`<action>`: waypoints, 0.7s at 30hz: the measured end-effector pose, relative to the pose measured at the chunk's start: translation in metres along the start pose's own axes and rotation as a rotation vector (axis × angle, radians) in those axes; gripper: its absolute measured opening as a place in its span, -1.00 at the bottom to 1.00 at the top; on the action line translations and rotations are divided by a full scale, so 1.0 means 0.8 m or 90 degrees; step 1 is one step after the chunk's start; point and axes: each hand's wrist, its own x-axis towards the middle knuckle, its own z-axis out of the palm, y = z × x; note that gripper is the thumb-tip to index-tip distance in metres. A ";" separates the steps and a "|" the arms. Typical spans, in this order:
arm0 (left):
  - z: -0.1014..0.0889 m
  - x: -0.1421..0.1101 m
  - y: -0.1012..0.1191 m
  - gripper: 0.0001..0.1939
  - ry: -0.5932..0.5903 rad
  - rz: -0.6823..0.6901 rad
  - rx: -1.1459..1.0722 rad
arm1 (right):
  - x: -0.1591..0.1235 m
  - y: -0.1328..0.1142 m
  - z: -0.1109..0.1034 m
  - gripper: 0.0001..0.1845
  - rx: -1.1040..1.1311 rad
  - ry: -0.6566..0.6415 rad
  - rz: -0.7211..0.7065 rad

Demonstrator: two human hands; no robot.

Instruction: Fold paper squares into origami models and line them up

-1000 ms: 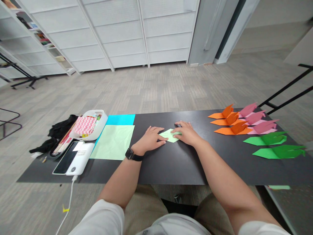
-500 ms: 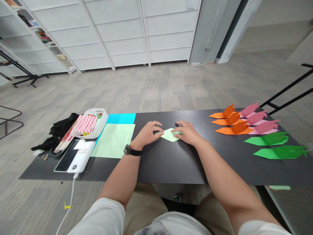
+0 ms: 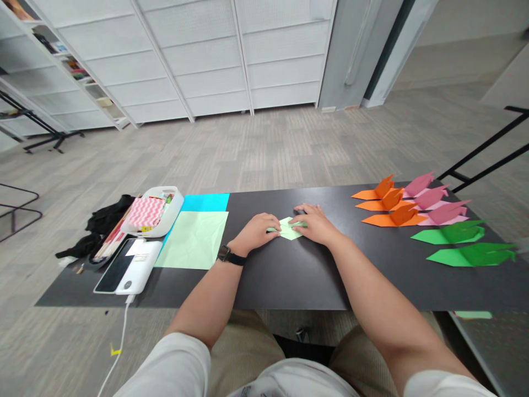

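A small piece of folded light-green origami paper (image 3: 291, 230) lies on the dark table (image 3: 281, 281) in front of me. My left hand (image 3: 261, 231) grips its left tip, fingers curled together round it. On the other side my right hand (image 3: 314, 223) has its thumb and fingers on the right tip, pinching it. The paper's centre shows between my hands, with creases meeting there. Both outer tips are partly covered by fingers.
Light-green sheets (image 3: 190, 240) lie over blue paper (image 3: 206, 202) on the left. Beyond them are a white tray (image 3: 179, 204), a phone (image 3: 115, 267), and a white power bank (image 3: 142, 267) with a cable. Orange (image 3: 392, 218), pink (image 3: 448, 214) and green (image 3: 471, 255) folded-paper birds stand at right.
My left hand has moved slightly right and its fingers have curled in closer over the paper's left tip. My right hand stays on the right tip, almost unmoved.
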 end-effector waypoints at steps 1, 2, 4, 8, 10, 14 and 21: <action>0.000 0.000 0.000 -0.92 0.004 -0.001 -0.003 | 0.000 0.000 -0.001 -0.71 -0.001 0.004 -0.005; 0.000 0.000 0.000 -0.91 0.009 -0.002 -0.007 | -0.001 0.000 -0.001 -0.71 -0.002 0.010 -0.011; 0.000 0.001 0.000 -0.89 0.016 -0.004 -0.015 | -0.002 0.001 -0.003 -0.71 -0.002 0.025 -0.027; 0.000 0.002 0.000 -0.89 0.022 -0.004 -0.017 | -0.005 0.004 -0.008 -0.58 0.000 0.030 -0.061; 0.001 0.003 0.000 -0.89 0.021 -0.007 -0.012 | -0.006 0.006 -0.010 -0.47 -0.006 0.010 -0.073; 0.003 0.003 0.003 -0.90 0.021 -0.024 0.012 | -0.006 0.006 -0.011 -0.45 -0.010 -0.020 -0.074; 0.007 0.007 0.006 -0.92 0.029 -0.036 0.041 | -0.006 -0.004 -0.019 -0.53 0.013 -0.016 -0.082</action>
